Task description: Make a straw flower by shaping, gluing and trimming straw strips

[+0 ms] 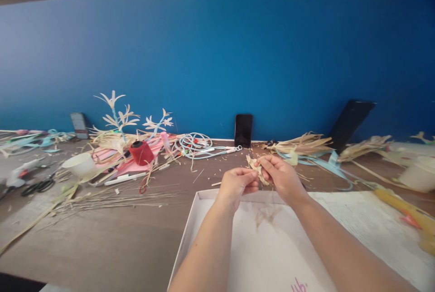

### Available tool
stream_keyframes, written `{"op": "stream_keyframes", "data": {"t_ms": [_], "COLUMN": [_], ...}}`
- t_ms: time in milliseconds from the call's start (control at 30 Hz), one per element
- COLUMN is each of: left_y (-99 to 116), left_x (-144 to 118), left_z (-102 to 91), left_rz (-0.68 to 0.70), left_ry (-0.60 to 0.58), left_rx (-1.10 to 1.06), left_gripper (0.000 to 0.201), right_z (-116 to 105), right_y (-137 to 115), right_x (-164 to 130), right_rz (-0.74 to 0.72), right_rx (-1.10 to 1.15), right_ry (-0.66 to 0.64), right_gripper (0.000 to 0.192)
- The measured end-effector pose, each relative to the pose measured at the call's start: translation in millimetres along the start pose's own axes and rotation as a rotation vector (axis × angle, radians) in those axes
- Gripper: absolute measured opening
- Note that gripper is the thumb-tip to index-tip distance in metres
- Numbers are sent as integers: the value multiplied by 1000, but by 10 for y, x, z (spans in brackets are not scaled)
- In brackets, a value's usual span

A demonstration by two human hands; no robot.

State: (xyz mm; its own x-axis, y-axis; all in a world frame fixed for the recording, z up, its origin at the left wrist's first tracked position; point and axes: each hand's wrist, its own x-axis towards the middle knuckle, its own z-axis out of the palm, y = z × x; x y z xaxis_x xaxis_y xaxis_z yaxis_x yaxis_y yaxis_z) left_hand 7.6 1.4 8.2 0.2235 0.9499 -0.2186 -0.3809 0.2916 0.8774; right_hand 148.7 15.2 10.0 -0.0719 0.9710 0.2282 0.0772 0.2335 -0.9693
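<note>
My left hand (236,184) and my right hand (282,177) meet above the far edge of a shallow white box (190,231). Between their fingertips they pinch a small piece of dried straw-coloured leaf (254,165), which sticks up a little at the left. Both forearms reach over the box. A faint brown smudge of fibres (268,214) lies on the box floor under the hands.
A brown table (112,242) carries a red thread spool (141,153), a white cup (80,164), scissors (36,187), thin sticks (115,197), finished straw flowers (118,117), a coiled cord (195,143), a propped black phone (243,129), straw bundles (299,143) and a yellow glue gun (408,212). A blue partition (217,47) stands behind.
</note>
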Motion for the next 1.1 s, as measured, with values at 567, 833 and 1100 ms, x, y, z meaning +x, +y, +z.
{"op": "stream_keyframes", "data": {"t_ms": [567, 833, 1100], "left_y": [-24, -61, -114], "left_x": [41, 97, 122], "left_z": [-4, -16, -25], "left_rz": [40, 78, 93], "left_ry": [89, 124, 105], "left_rx": [108, 35, 67], "left_gripper": [26, 26, 30], "right_z": [20, -6, -227], "right_y": [4, 79, -156], "right_x": [-3, 61, 44], "right_rz": [10, 30, 25], "right_rx": [-32, 91, -65], "right_ry": [33, 199, 370], "right_gripper": [32, 40, 34]}}
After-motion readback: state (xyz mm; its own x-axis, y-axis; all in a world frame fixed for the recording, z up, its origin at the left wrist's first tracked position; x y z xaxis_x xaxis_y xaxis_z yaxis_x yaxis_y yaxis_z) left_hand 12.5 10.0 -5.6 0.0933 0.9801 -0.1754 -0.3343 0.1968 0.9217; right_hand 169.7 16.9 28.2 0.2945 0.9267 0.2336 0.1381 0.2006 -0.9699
